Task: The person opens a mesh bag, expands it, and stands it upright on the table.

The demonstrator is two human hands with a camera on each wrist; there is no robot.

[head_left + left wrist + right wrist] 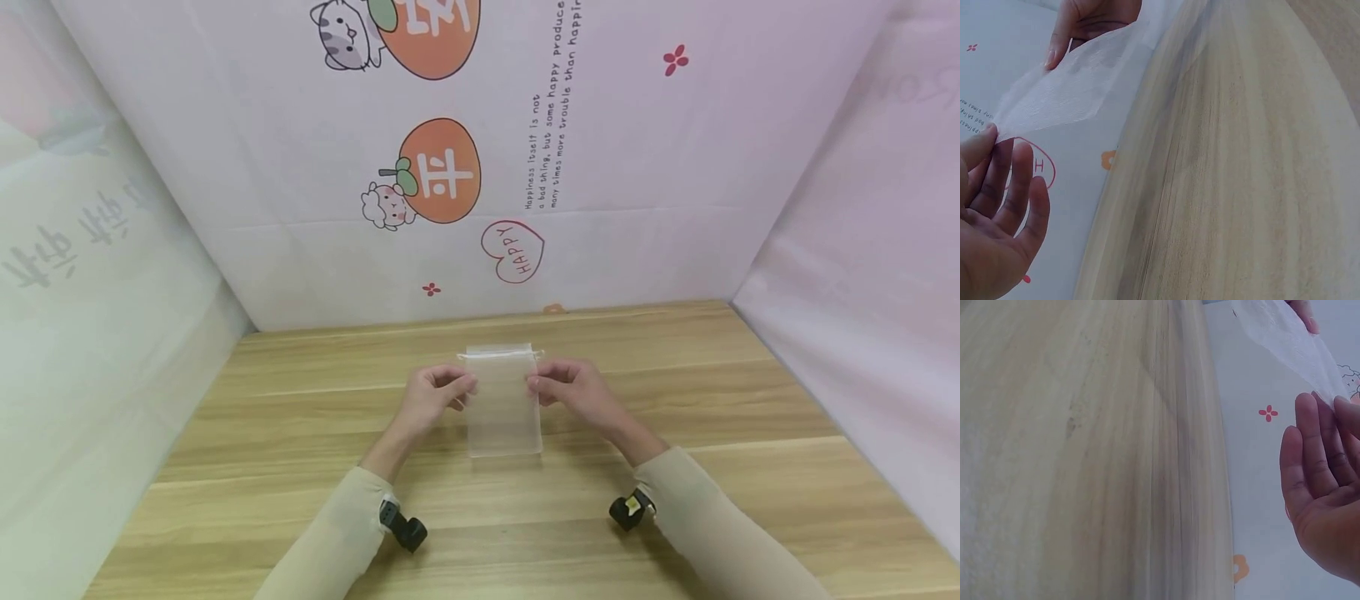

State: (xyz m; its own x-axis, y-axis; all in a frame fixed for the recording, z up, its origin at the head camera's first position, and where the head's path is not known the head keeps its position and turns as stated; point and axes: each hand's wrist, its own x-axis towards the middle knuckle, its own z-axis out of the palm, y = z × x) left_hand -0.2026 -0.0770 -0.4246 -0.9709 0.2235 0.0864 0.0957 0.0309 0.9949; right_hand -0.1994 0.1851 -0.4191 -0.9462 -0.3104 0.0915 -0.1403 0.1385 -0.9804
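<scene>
A sheer white drawstring pouch hangs flat between the two hands, above the tabletop. Its drawn cord band runs across the upper end, with short cord ends sticking out at both sides. My left hand pinches the left edge of the pouch between thumb and index finger. On the opposite edge, my right hand pinches it the same way. In the left wrist view the pouch stretches from the left hand to the other hand. The right wrist view shows the right hand's other fingers extended below its pinch.
A wood-grain table lies under the hands. White printed cloth with cartoon figures and lettering rises behind it. Plain-looking cloth walls stand at the left and right. Black cameras are strapped near both wrists.
</scene>
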